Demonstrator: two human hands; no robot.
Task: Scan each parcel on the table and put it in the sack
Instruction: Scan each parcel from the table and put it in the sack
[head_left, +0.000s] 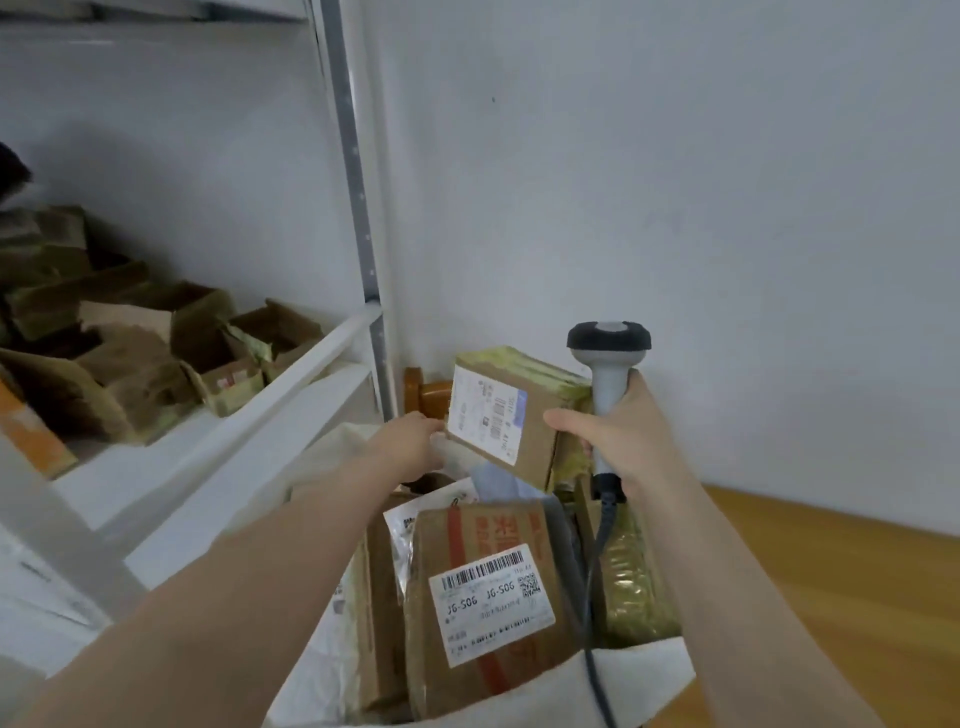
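Labelled parcel (514, 415) was held over the open sack (639, 670), left hand (413, 441) gripping its edge, right hand (628, 431) curled round the scanner (608, 364) with thumb against it; several packed parcels (483, 597) lay inside, any remaining ones out of view.

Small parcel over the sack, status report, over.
Left hand holds small parcel by its left edge. Right hand grips scanner, thumb on small parcel. Held above open sack; labelled box lies directly beneath.
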